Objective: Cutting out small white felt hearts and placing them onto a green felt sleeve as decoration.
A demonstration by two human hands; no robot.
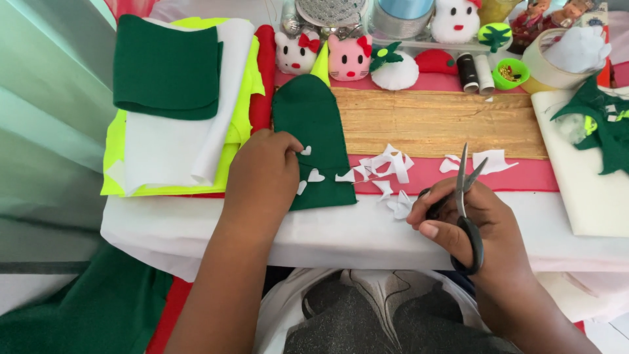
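My left hand (262, 176) rests on the left edge of a dark green felt piece with a rounded top (314, 124), its fingertips by a small white heart cut-out (306, 151). Two more white hearts (316, 176) lie on the felt's lower part. My right hand (481, 223) grips black-handled scissors (464, 196), blades slightly apart and pointing away from me. White felt scraps (386, 169) are scattered between the two hands on the pink cloth (524, 176).
A stack of green, white and neon yellow felt (177, 105) lies at the left. A gold fabric strip (432, 121) crosses the middle. Small plush cat heads (349, 58), thread spools (468, 71), a tape roll (544, 69) and green felt cut-outs (606, 131) fill the back and right.
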